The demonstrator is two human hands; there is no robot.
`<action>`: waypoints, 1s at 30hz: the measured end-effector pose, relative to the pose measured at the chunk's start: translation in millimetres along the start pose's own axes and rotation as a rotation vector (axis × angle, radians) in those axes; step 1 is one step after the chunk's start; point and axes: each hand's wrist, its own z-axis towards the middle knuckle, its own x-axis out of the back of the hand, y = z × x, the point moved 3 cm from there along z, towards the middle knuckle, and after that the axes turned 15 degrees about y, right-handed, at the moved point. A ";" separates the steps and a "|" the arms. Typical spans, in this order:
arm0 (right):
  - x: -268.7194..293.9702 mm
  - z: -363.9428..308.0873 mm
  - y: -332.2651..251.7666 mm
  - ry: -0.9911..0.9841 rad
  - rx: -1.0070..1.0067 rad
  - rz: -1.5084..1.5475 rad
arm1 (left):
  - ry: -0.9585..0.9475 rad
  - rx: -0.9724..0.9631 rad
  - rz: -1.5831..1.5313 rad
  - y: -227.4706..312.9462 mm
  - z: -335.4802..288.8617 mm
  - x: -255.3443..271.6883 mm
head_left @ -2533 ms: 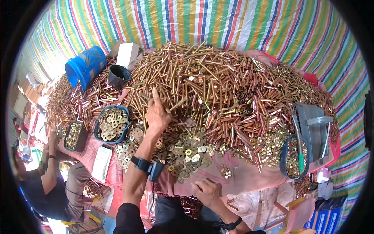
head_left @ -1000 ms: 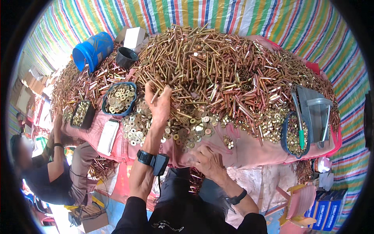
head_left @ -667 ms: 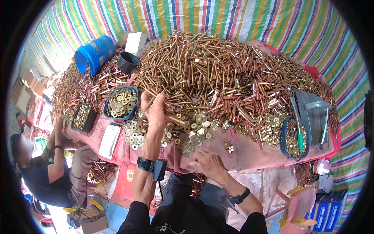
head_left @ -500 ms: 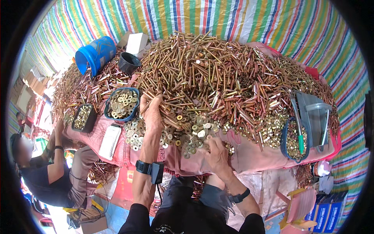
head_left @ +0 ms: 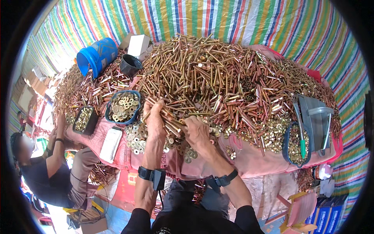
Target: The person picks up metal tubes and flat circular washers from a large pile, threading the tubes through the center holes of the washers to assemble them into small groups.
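My left hand (head_left: 154,119) is closed around a bundle of brassy, copper-toned bolts (head_left: 170,121), their ends pointing right. At those ends, the fingers of my right hand (head_left: 198,132) are bent and pressed together; whatever they pinch is hidden. Beneath both hands lie loose washers (head_left: 136,138) on pink cloth (head_left: 249,160). Beyond them rises a large heap of similar bolts and metal sleeves (head_left: 210,78).
A blue-rimmed tub of washers (head_left: 139,110) and a black tray of nuts (head_left: 95,124) sit left, near a white packet (head_left: 111,144). Rightward are a blue basket of nuts (head_left: 285,150), a green-handled tool (head_left: 302,148) and a grey scoop (head_left: 311,113). Another person (head_left: 43,171) sits left.
My right hand has moved left and up from the loose washers to the ends of the bolts. My left hand still grips the bundle, now shifted slightly to the right.
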 end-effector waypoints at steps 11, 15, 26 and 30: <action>78.1 -54.8 21.4 -0.158 -0.826 0.782 | -0.057 0.080 0.151 -15.6 -67.6 -6.3; 89.5 -72.2 23.1 -0.138 -0.661 0.614 | -0.185 0.138 0.226 -43.4 -111.8 -8.2; 110.9 -114.8 32.8 0.010 -0.385 0.341 | -0.231 0.105 0.316 -79.9 -149.0 16.8; 108.3 -126.2 35.4 -0.125 -0.390 0.263 | -0.284 0.032 0.428 -88.2 -155.3 27.0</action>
